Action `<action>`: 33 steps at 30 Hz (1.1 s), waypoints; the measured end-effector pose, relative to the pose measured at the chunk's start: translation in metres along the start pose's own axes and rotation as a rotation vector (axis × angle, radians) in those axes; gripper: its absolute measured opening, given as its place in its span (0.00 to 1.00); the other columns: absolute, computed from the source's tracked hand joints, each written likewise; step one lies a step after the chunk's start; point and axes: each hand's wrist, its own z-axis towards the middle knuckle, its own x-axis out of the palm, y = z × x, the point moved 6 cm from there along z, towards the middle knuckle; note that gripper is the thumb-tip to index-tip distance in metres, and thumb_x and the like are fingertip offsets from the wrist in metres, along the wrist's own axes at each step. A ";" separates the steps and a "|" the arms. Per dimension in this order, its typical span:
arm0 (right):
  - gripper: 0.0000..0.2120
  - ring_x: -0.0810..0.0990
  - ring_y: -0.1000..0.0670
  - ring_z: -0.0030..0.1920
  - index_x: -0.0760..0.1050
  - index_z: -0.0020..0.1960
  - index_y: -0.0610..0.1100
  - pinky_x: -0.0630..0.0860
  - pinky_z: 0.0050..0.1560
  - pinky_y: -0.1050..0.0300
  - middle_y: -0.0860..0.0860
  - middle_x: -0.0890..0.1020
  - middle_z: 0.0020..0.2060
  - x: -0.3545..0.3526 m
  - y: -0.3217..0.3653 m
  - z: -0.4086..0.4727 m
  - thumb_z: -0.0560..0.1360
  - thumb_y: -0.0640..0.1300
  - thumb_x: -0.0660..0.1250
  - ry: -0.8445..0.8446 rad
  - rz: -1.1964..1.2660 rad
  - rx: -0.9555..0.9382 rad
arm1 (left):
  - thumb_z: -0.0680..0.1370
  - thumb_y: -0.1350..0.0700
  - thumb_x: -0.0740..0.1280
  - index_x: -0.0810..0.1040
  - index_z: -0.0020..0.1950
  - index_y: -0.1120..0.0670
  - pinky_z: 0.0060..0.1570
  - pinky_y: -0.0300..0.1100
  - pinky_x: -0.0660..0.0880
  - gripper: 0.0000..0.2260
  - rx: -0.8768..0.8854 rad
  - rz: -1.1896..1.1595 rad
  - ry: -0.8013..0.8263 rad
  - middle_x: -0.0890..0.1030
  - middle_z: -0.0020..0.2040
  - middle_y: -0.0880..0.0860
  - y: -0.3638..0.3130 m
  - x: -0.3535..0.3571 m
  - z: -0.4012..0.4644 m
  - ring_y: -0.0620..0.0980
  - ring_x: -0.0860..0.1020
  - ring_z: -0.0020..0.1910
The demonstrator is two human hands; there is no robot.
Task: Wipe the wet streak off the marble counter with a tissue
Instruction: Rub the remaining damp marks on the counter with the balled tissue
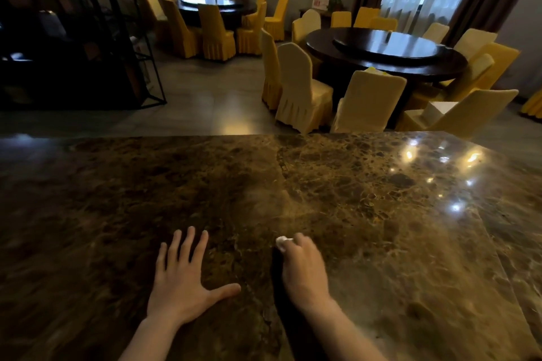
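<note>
Polished brown marble counter point(366, 214) fills the foreground. Right hand point(305, 269) is curled tight around a small white wadded tissue point(282, 242), pressing it down to wipe; left hand point(181, 281) lies flat, fingers spread, empty, likely bracing. Streak itself: can't make it out.

Two hands point(179, 278) point(305, 269), one tissue point(282, 242), two round tables point(390, 61) point(217, 7).

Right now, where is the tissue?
In the head view, the tissue is bunched in the right hand, low on the marble counter, to the right of the flat left hand.
</note>
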 end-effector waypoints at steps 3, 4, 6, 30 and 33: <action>0.18 0.75 0.50 0.49 0.76 0.63 0.49 0.76 0.49 0.57 0.52 0.76 0.49 0.021 0.038 -0.028 0.74 0.40 0.72 0.145 0.034 -0.249 | 0.57 0.08 0.43 0.32 0.83 0.43 0.83 0.60 0.34 0.64 0.013 0.010 -0.015 0.30 0.84 0.48 0.000 -0.001 -0.002 0.52 0.28 0.81; 0.19 0.75 0.50 0.50 0.75 0.64 0.50 0.76 0.50 0.56 0.52 0.76 0.50 0.022 0.037 -0.035 0.74 0.42 0.72 0.189 0.024 -0.293 | 0.57 0.08 0.44 0.33 0.84 0.43 0.83 0.60 0.35 0.64 0.018 0.005 -0.018 0.31 0.84 0.48 -0.002 -0.001 -0.001 0.52 0.28 0.82; 0.14 0.74 0.51 0.50 0.78 0.60 0.53 0.75 0.51 0.55 0.53 0.76 0.49 0.011 0.021 -0.037 0.76 0.46 0.72 0.201 -0.010 -0.283 | 0.58 0.08 0.45 0.34 0.84 0.43 0.83 0.60 0.34 0.64 0.017 -0.011 -0.021 0.31 0.84 0.48 -0.003 -0.003 -0.003 0.52 0.28 0.82; 0.13 0.81 0.35 0.48 0.86 0.53 0.44 0.78 0.48 0.46 0.39 0.83 0.45 -0.093 -0.163 -0.005 0.73 0.34 0.68 -0.180 -0.153 0.598 | 0.58 0.08 0.45 0.38 0.85 0.44 0.83 0.61 0.34 0.64 0.035 -0.027 -0.119 0.36 0.86 0.49 0.002 0.006 0.001 0.54 0.30 0.83; 0.12 0.81 0.35 0.48 0.86 0.52 0.40 0.78 0.50 0.47 0.39 0.83 0.46 -0.077 -0.133 0.000 0.72 0.32 0.68 -0.213 -0.117 0.644 | 0.57 0.08 0.43 0.36 0.84 0.43 0.83 0.62 0.34 0.64 0.016 -0.001 -0.102 0.33 0.85 0.49 0.002 0.007 0.002 0.54 0.29 0.82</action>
